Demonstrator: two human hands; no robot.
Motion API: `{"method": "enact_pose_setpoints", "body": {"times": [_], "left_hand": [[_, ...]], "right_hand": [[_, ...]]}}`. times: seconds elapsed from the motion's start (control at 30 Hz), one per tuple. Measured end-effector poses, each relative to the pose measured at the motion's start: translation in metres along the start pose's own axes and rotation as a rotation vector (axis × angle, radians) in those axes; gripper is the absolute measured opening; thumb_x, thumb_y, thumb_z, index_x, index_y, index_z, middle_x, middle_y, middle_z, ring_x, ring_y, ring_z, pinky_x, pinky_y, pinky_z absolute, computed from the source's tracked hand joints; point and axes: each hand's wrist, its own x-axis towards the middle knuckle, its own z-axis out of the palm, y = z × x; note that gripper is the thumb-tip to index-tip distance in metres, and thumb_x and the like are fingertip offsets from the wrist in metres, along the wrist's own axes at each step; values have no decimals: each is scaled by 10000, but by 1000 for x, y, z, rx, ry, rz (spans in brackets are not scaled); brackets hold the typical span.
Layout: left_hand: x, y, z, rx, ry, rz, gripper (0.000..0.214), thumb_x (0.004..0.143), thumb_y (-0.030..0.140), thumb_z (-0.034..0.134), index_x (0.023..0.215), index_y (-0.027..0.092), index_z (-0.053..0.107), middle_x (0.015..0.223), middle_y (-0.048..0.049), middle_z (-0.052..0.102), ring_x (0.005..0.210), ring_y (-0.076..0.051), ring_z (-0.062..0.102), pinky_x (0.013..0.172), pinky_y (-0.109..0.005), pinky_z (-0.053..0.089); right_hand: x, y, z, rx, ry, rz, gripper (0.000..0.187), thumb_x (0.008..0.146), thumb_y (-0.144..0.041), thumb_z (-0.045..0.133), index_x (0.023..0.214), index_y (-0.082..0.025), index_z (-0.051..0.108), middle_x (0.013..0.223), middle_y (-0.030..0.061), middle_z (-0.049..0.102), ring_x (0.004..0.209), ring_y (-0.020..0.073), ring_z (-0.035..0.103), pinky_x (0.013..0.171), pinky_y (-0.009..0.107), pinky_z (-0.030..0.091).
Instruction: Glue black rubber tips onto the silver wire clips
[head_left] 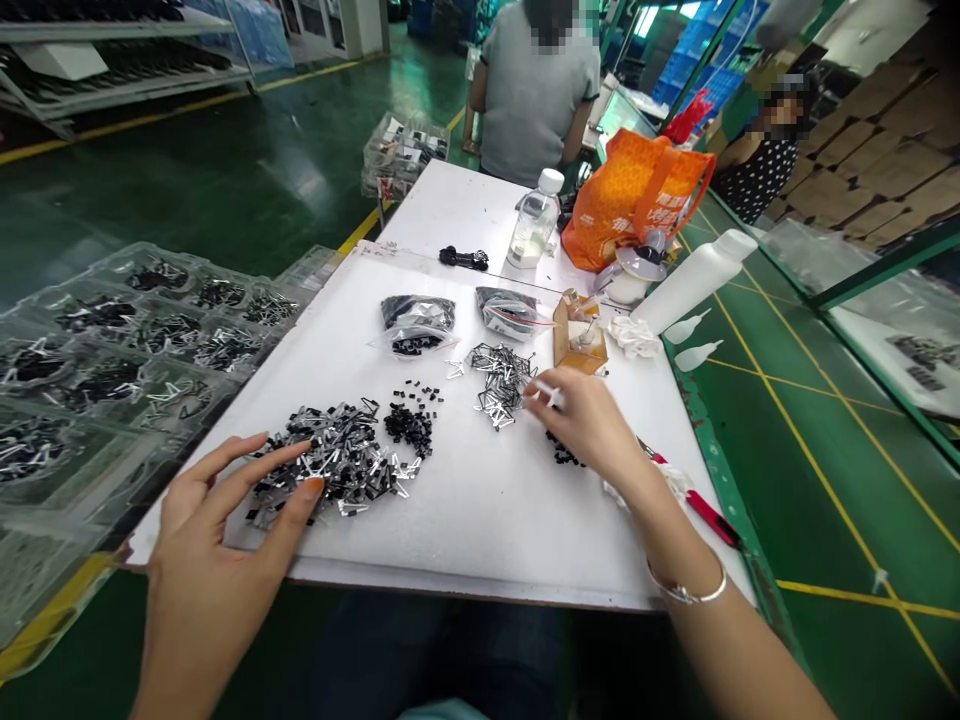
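Observation:
My left hand (217, 530) reaches over the near left of the white board (480, 520), fingers spread, fingertips touching a big pile of small black-and-silver metal parts (337, 465). A heap of tiny black pieces (409, 425) lies just right of that pile. My right hand (589, 425) is closed in a pinch on a small white stick-like tool (547, 392), beside a second pile of silver metal clips (499, 380). A few black pieces (562, 455) lie under that hand.
Two plastic bags of parts (416, 325) (510, 310), a small cardboard box (577, 340), white squeeze bottles (694, 280), a water bottle (534, 225) and an orange bag (637, 195) stand farther back. Clear trays of parts (112, 350) lie left. A red-handled tool (705, 510) is at right. Two people stand beyond.

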Motion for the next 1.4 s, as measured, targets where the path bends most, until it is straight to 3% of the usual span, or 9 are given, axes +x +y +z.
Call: {"method": "enact_pose_setpoints", "body": {"times": [0.1,0.27,0.5,0.63,0.73,0.93,1.1,1.27,1.4], "left_hand": [[2,-13,5,-29,41,57,220,936,391,735,1122,275,756,1385,-60,629,1440,-393,520,1276,-544,315],[3,-22,7,-40,37,67,298,911,404,767,1187,295,752,1395,-56,652,1403,-378,563,1263,-521,339],[-10,17,-5,-57,105,-34,240,937,349,741,1170,295,746,1436,-39,645,1417,-372,559,1154,-463,457],[-28,40,8,-108,230,154,176,926,273,728,1100,289,751,1346,-51,671,1331,-328,614,1187,-458,422],[-44,53,31,-289,99,243,217,921,230,721,1113,323,759,1307,-37,657,1266,-281,631,1139,-426,475],[-51,77,78,-594,-372,4,347,955,298,679,1296,315,744,1305,-76,703,1202,-279,677,1069,-430,524],[-40,85,87,-683,-451,-52,366,935,341,724,1291,265,755,1165,-75,777,1080,-246,724,953,-375,570],[-44,87,82,-744,-458,-90,261,874,326,798,1131,303,836,1035,-32,807,970,-213,716,929,-329,573],[-51,85,80,-776,-441,-138,256,869,323,813,1123,342,843,965,0,806,946,-183,724,903,-265,588]], "right_hand": [[-10,-12,17,-39,-144,-31,36,880,-231,750,903,-254,736,926,28,746,786,213,677,679,303,417],[-11,-18,29,-69,-190,-5,85,928,-312,732,938,-230,712,1030,73,738,859,248,682,740,337,429],[-13,-15,21,88,-157,58,76,951,-258,663,891,-226,698,978,67,735,832,237,650,766,352,429],[-18,-7,10,287,-86,157,139,940,-321,663,845,-222,680,904,61,711,812,226,614,716,334,424],[-26,-6,6,510,-76,257,275,928,-477,669,835,-218,662,823,38,700,683,181,567,610,302,415],[-55,-19,10,957,-72,453,414,891,-627,672,868,-220,596,769,4,713,426,63,358,516,289,444],[-84,-33,13,1119,-88,520,380,836,-563,795,829,-203,673,671,-19,661,423,59,381,479,259,406],[-106,-46,20,1128,6,577,330,781,-493,879,851,-201,741,553,-63,526,467,83,437,457,224,342],[-116,-54,22,1178,94,596,321,836,-522,827,866,-207,769,572,-48,561,479,83,442,481,228,388]]}}
